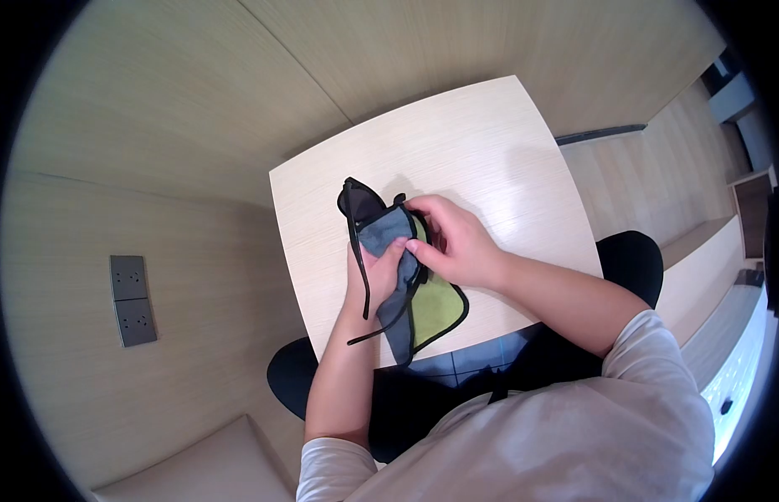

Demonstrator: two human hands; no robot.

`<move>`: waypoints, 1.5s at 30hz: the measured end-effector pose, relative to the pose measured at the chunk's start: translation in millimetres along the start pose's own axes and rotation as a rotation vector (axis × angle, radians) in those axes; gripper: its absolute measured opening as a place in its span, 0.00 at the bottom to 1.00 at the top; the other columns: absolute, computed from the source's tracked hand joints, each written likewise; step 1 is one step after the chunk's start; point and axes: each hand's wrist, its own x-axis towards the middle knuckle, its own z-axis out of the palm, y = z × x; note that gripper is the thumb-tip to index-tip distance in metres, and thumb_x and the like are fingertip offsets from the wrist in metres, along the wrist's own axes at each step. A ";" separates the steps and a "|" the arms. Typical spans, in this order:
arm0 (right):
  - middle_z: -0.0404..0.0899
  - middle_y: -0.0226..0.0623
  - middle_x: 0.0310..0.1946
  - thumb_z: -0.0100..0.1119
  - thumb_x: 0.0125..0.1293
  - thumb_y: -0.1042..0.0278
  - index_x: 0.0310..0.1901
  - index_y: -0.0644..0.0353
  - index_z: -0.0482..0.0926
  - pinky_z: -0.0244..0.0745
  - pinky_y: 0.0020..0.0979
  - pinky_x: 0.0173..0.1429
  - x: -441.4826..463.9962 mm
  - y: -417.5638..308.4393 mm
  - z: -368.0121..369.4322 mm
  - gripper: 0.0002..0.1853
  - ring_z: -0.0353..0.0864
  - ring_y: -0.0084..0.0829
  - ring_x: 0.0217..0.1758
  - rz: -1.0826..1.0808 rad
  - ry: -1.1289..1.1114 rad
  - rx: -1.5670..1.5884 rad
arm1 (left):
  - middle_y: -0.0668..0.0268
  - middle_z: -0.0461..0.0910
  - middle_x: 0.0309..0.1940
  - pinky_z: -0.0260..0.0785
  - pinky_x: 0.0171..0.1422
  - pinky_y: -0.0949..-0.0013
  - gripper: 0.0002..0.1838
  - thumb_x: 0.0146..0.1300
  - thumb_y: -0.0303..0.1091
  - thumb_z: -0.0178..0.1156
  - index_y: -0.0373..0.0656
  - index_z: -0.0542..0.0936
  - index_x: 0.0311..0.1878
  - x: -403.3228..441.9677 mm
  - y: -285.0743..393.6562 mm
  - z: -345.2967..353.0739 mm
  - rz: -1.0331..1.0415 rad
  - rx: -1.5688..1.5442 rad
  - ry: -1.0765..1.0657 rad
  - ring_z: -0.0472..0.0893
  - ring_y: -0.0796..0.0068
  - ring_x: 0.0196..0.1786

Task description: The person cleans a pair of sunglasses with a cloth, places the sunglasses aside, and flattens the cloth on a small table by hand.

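Observation:
Black sunglasses (366,203) are held over the table, one dark lens facing up at the far left and their arms pointing back toward me. A cloth (440,311), grey on one side and yellow-green on the other with black edging, is folded about the other lens side and hangs down toward the table's near edge. My left hand (378,269) is closed on the sunglasses and cloth from below, its thumb on the grey side. From the right, my right hand (458,243) pinches the cloth over the frame, thumb near the left thumb. The covered lens is hidden.
The pale wooden table (523,201) lies under my hands, with wood-panelled walls behind and at left. A double wall socket (133,300) is on the left wall. A padded beige seat (205,468) shows at the lower left.

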 end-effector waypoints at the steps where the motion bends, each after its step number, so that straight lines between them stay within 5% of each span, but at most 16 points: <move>1: 0.78 0.44 0.41 0.67 0.61 0.70 0.54 0.62 0.75 0.76 0.36 0.38 -0.2 1.1 -0.3 0.20 0.79 0.38 0.30 0.001 0.001 0.000 | 0.66 0.85 0.39 0.74 0.50 0.70 0.09 0.65 0.26 0.61 0.32 0.82 0.45 -0.8 2.0 0.6 0.010 -0.030 0.006 0.82 0.78 0.42; 7: 0.76 0.42 0.44 0.66 0.61 0.71 0.52 0.63 0.77 0.76 0.32 0.38 -2.8 12.7 0.1 0.18 0.78 0.34 0.30 -0.099 -0.109 -0.015 | 0.66 0.85 0.40 0.75 0.50 0.70 0.09 0.65 0.27 0.63 0.34 0.83 0.46 -2.1 2.0 -3.5 -0.036 -0.086 -0.041 0.81 0.78 0.42; 10: 0.74 0.40 0.50 0.65 0.60 0.75 0.52 0.64 0.79 0.74 0.29 0.37 -2.9 11.8 2.3 0.18 0.79 0.29 0.34 -0.127 0.014 0.096 | 0.66 0.84 0.40 0.75 0.51 0.72 0.11 0.62 0.21 0.63 0.34 0.82 0.48 -0.9 1.4 -1.9 -0.095 0.004 -0.067 0.82 0.78 0.43; 13: 0.67 0.37 0.61 0.60 0.57 0.86 0.57 0.60 0.80 0.72 0.24 0.48 -0.5 16.5 -3.4 0.24 0.75 0.25 0.53 0.048 -0.114 0.337 | 0.67 0.83 0.42 0.75 0.51 0.72 0.17 0.57 0.14 0.57 0.36 0.79 0.50 2.4 3.4 9.9 0.053 -0.148 -0.059 0.82 0.78 0.44; 16: 0.68 0.39 0.63 0.59 0.57 0.87 0.57 0.59 0.80 0.73 0.26 0.51 2.7 25.4 -4.0 0.24 0.75 0.27 0.57 -0.008 -0.107 0.429 | 0.67 0.83 0.43 0.74 0.52 0.72 0.17 0.57 0.16 0.61 0.35 0.79 0.50 3.0 -5.6 2.0 0.028 -0.010 -0.115 0.81 0.80 0.46; 24: 0.70 0.38 0.66 0.57 0.66 0.82 0.54 0.63 0.81 0.76 0.31 0.59 13.6 32.3 -19.4 0.15 0.76 0.29 0.61 0.226 -0.282 0.847 | 0.68 0.83 0.36 0.75 0.48 0.72 0.10 0.60 0.16 0.57 0.35 0.81 0.43 3.2 7.5 1.9 -0.067 -0.105 -0.262 0.81 0.79 0.40; 28: 0.80 0.36 0.56 0.58 0.67 0.79 0.53 0.66 0.81 0.75 0.34 0.60 13.0 41.9 -18.8 0.13 0.80 0.28 0.57 0.222 -0.337 0.916 | 0.66 0.83 0.31 0.75 0.41 0.71 0.03 0.67 0.24 0.61 0.35 0.80 0.41 1.2 2.7 -3.2 -0.119 -0.115 -0.363 0.82 0.77 0.35; 34: 0.83 0.36 0.52 0.64 0.63 0.77 0.57 0.65 0.79 0.74 0.34 0.63 13.5 51.3 -14.1 0.19 0.80 0.29 0.57 0.368 -0.457 0.834 | 0.71 0.81 0.26 0.72 0.36 0.74 0.05 0.64 0.26 0.67 0.35 0.82 0.36 0.4 -0.2 -4.6 -0.103 -0.066 -0.349 0.79 0.81 0.31; 36: 0.81 0.36 0.58 0.71 0.55 0.68 0.63 0.61 0.78 0.73 0.32 0.64 13.0 41.8 -18.8 0.31 0.79 0.29 0.60 0.319 -0.487 0.844 | 0.72 0.81 0.27 0.72 0.36 0.75 0.07 0.61 0.27 0.70 0.35 0.83 0.38 1.1 -3.7 -4.5 -0.091 0.008 -0.358 0.79 0.83 0.31; 40: 0.80 0.39 0.61 0.75 0.53 0.65 0.64 0.61 0.77 0.72 0.34 0.68 17.1 30.9 -21.4 0.34 0.78 0.30 0.62 0.282 -0.497 0.828 | 0.73 0.82 0.29 0.72 0.37 0.75 0.08 0.58 0.27 0.72 0.35 0.84 0.39 1.9 3.9 -1.8 -0.072 0.020 -0.346 0.79 0.83 0.32; 45: 0.78 0.43 0.63 0.76 0.56 0.65 0.62 0.64 0.77 0.69 0.40 0.73 11.2 48.4 -9.7 0.32 0.77 0.36 0.65 0.503 -0.321 1.235 | 0.68 0.83 0.36 0.74 0.41 0.75 0.14 0.57 0.24 0.67 0.35 0.82 0.48 6.4 6.9 -7.5 -0.104 -0.174 -0.330 0.80 0.82 0.37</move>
